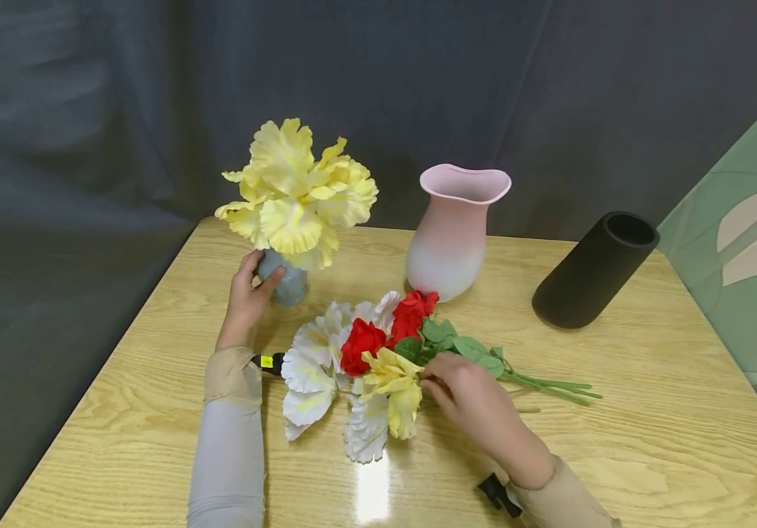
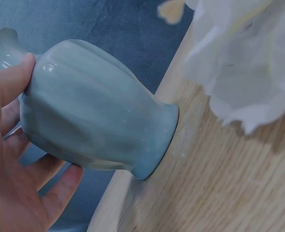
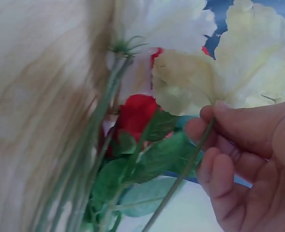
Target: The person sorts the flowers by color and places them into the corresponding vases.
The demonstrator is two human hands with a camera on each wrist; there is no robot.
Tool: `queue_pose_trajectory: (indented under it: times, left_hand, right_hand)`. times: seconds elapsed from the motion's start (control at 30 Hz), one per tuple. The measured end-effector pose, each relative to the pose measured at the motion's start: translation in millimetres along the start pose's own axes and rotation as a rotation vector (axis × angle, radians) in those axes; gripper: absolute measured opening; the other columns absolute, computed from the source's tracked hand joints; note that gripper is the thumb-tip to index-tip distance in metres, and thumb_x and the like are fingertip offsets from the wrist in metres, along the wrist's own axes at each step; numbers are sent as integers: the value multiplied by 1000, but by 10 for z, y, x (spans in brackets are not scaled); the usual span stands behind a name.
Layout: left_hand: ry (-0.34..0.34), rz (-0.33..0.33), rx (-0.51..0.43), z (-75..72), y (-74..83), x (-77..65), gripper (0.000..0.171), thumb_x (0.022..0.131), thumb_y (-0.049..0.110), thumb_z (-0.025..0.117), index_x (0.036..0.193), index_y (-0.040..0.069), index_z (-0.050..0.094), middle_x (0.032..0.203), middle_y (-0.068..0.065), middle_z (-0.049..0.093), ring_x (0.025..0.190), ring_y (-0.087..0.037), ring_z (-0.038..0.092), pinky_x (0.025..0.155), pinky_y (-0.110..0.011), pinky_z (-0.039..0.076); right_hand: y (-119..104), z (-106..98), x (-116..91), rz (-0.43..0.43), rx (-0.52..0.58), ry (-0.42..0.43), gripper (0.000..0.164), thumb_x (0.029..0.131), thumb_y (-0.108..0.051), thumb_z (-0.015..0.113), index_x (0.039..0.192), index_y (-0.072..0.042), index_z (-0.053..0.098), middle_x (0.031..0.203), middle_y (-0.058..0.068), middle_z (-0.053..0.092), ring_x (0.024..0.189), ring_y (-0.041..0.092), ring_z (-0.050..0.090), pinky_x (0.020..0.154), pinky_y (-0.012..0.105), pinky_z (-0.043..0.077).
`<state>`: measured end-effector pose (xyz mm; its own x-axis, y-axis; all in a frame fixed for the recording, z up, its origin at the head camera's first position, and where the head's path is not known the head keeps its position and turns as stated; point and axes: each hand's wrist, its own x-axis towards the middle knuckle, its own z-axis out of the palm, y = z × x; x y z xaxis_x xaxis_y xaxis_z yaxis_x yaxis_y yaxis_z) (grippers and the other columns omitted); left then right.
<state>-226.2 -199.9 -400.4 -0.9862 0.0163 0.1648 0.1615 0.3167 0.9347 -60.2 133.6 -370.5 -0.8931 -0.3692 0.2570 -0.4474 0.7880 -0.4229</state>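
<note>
My left hand (image 1: 249, 297) grips a small blue-grey glazed vase (image 2: 89, 106) by its neck and upper body; the vase stands upright on the table at the back left. Large yellow flowers (image 1: 295, 194) fill its mouth. With thumb and fingertips, my right hand (image 1: 471, 403) pinches the thin green stem (image 3: 181, 176) of a single yellow flower (image 1: 395, 385), just under its petals. That flower overlaps a pile of white flowers (image 1: 312, 374) and red roses (image 1: 363, 346) in the head view. Green leaves (image 3: 154, 159) and several stems (image 3: 75, 174) show beside the right hand.
A tall pink-and-white vase (image 1: 450, 242) with a wavy rim stands behind the pile. Farther right is a black cylindrical vase (image 1: 593, 271) with a slanted look. Stem ends (image 1: 563, 389) point right across the wooden table (image 1: 642, 440). A dark curtain (image 1: 378, 88) hangs behind.
</note>
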Motion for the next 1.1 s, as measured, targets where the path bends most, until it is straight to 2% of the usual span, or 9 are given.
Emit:
queue_pose_trajectory:
  times: [0.2, 0.4, 0.6, 0.7, 0.83, 0.93, 1.1]
  left_hand:
    - [6, 25, 15, -2, -34, 24, 54, 102, 15, 55, 149, -5, 36, 149, -25, 36, 143, -37, 34, 113, -57, 38]
    - [9, 34, 22, -9, -59, 31, 53, 102, 11, 55, 148, -7, 36, 148, -27, 36, 141, -38, 35, 111, -58, 39]
    - [17, 38, 27, -12, -90, 46, 54, 102, 12, 56, 148, -6, 36, 148, -27, 36, 140, -39, 36, 110, -59, 40]
    - [13, 40, 30, -7, -90, 46, 53, 102, 12, 56, 147, -6, 36, 147, -26, 37, 139, -38, 37, 110, -59, 40]
    - [6, 41, 28, -2, -90, 52, 54, 102, 13, 55, 149, -5, 36, 147, -26, 37, 139, -38, 37, 110, -58, 40]
    - [3, 42, 26, 3, -89, 62, 55, 103, 15, 55, 150, -5, 34, 148, -26, 36, 140, -38, 36, 112, -58, 38]
    - [-13, 31, 27, 6, -83, 73, 55, 103, 16, 54, 150, -6, 33, 149, -26, 35, 141, -37, 35, 113, -58, 37]
  right_hand:
    - [-55, -78, -1, -27, 78, 26, 5, 88, -7, 74, 89, -12, 73, 89, -6, 70, 80, 7, 64, 70, 25, 55]
    - [-109, -175, 19, -22, 206, 17, 16, 87, 5, 68, 94, -9, 72, 91, -2, 69, 65, -1, 46, 57, 18, 45]
    - [-164, -273, 71, -47, 308, 75, 29, 80, 18, 59, 90, -7, 69, 77, -4, 57, 62, 0, 41, 51, 19, 42]
    - [-192, -316, 94, -59, 368, 116, 33, 78, 20, 58, 87, -10, 66, 76, -4, 56, 63, 1, 42, 50, 19, 42]
    - [-227, -354, 141, -91, 490, 185, 21, 87, 11, 64, 89, -9, 69, 83, 1, 64, 73, 3, 51, 60, 21, 50]
    - [-261, -386, 180, -108, 564, 238, 13, 88, 5, 68, 93, -6, 71, 87, 3, 66, 81, 5, 56, 69, 22, 54]
    - [-329, -426, 216, -96, 624, 346, 20, 84, 9, 71, 100, -2, 72, 95, 2, 70, 88, 3, 61, 77, 20, 55]
